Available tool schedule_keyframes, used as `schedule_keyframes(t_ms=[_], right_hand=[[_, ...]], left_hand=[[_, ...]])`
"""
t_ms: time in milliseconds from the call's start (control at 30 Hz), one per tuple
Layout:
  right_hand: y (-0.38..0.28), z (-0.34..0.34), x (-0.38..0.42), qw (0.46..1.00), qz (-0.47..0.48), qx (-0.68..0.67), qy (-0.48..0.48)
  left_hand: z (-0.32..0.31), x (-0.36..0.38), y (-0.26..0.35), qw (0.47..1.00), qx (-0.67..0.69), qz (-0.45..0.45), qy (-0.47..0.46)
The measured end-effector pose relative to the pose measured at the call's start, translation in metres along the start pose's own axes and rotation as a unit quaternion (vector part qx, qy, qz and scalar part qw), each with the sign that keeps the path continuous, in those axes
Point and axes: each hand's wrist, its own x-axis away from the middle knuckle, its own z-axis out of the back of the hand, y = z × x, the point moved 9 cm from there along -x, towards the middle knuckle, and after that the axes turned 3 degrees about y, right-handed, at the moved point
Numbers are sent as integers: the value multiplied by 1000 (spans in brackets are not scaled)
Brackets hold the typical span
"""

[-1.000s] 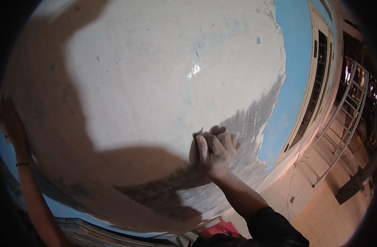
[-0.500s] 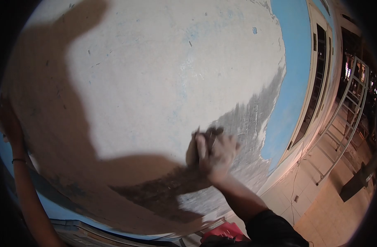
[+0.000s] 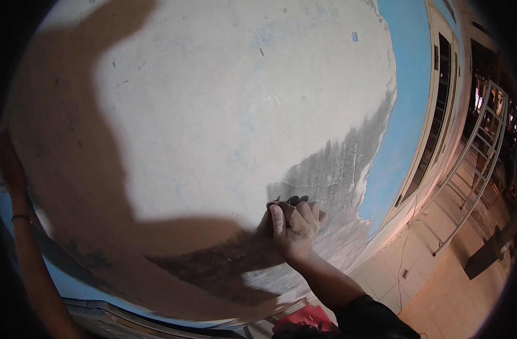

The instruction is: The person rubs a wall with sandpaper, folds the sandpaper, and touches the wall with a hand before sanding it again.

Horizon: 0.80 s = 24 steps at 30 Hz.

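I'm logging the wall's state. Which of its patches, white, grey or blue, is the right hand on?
The rough grey patch, at its left border with the smooth white patch. The right hand presses a small dark pad there; the blue painted strip lies farther right.

light: strong, from behind | shadow: large, on wall (image 3: 224,113) | edges: fisheye-warped, dark vignette | focus: sharp

White wall (image 3: 224,101) with grey patch (image 3: 337,169), blue edge (image 3: 408,85), black sleeve (image 3: 366,322).
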Motion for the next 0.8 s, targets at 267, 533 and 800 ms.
schedule_keyframes(t_ms=[267,533,800], right_hand=[[-14,-1,-27,999,42,15,23],[-18,-2,-41,1000,24,0,3],[-8,3,-6,1000,31,2,2]], left_hand=[[1,-1,-1,1000,-5,-4,-4],[-4,4,-3,1000,-2,-3,-10],[-6,7,-7,1000,-4,-1,-12]])
